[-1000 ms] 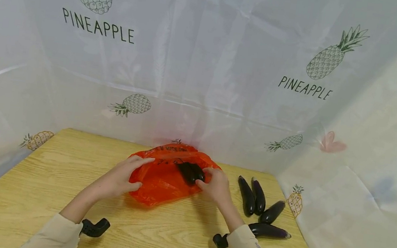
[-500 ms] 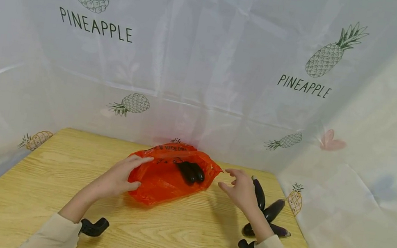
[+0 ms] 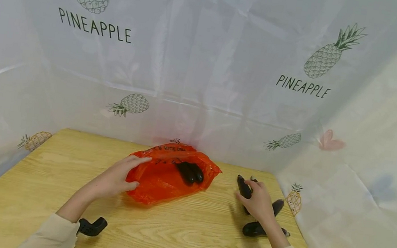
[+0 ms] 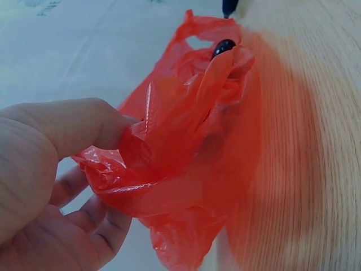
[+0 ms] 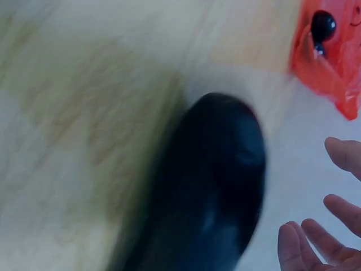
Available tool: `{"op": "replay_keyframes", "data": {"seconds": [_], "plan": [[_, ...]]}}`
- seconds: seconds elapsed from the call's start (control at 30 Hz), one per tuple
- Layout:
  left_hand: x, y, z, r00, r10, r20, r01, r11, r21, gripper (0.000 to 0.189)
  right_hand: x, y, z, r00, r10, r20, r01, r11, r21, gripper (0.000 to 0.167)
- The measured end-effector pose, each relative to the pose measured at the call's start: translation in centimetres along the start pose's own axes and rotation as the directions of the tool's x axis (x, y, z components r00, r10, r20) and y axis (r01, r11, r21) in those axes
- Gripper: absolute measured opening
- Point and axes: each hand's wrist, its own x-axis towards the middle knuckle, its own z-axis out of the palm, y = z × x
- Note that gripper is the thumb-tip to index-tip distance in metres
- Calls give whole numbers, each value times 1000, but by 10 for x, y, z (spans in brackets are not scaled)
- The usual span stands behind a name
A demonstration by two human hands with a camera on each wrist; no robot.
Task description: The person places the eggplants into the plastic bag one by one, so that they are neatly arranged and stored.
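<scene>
Table [image 3: 154, 238] of yellowish wood grain, pineapple-printed sheeting [image 3: 206, 59] behind; on it, a glossy, translucent red bag [image 3: 157, 189] gapes around dark eggplants [image 3: 189, 176] — left grip [image 3: 115, 178] clamped on its side, right grip [image 3: 259, 202] spread apart near loose eggplants [image 3: 254, 229].

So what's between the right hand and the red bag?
Beside the right hand, part of an eggplant; then bare tabletop up to the red bag. Shows in head view.

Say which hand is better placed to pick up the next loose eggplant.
Right, I'd judge. The right hand is over the loose eggplants, apparently holding nothing, while the left hand is farther from them and grips the red bag.
</scene>
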Motion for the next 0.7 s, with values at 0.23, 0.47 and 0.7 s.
{"op": "replay_keyframes", "data": {"seconds": [0.23, 0.47, 0.7], "plan": [[-2, -2, -5, 1000, -18, 14, 18, 1000, -6, 77, -2, 21, 10, 999, 40, 25, -40, 999, 4, 62], [-3, -2, -6, 1000, -20, 12, 20, 1000, 0, 78, -3, 32, 15, 998, 57, 28, -57, 998, -8, 63], [-3, -1, -8, 1000, -21, 3, 21, 1000, 0, 77, -3, 34, 18, 999, 45, 26, -45, 999, -12, 61]]}}
